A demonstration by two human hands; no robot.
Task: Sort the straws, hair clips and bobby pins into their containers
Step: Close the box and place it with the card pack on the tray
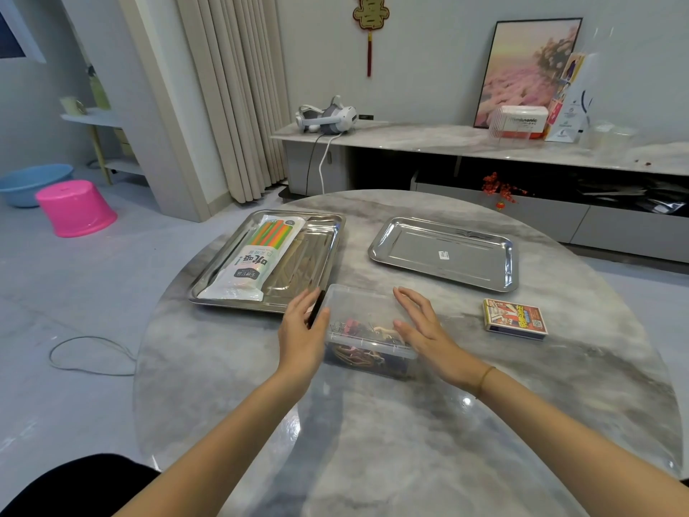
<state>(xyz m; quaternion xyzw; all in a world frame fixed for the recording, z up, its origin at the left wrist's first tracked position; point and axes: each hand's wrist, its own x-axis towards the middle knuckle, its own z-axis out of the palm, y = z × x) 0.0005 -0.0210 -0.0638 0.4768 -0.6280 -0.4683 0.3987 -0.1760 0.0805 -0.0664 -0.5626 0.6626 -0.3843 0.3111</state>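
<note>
A clear plastic box stands on the table near me, holding a jumble of hair clips and bobby pins. My left hand is at the box's left side with fingers straight; a dark narrow strip shows between thumb and fingers, and I cannot tell what it is. My right hand lies flat against the box's right side. A sealed pack of coloured straws lies in the left steel tray. The right steel tray holds only a small sticker.
A small colourful card box lies on the round marble table right of my hands. Beyond the table is a long low cabinet with a headset and a picture. A pink stool and a loose cable are on the floor at left.
</note>
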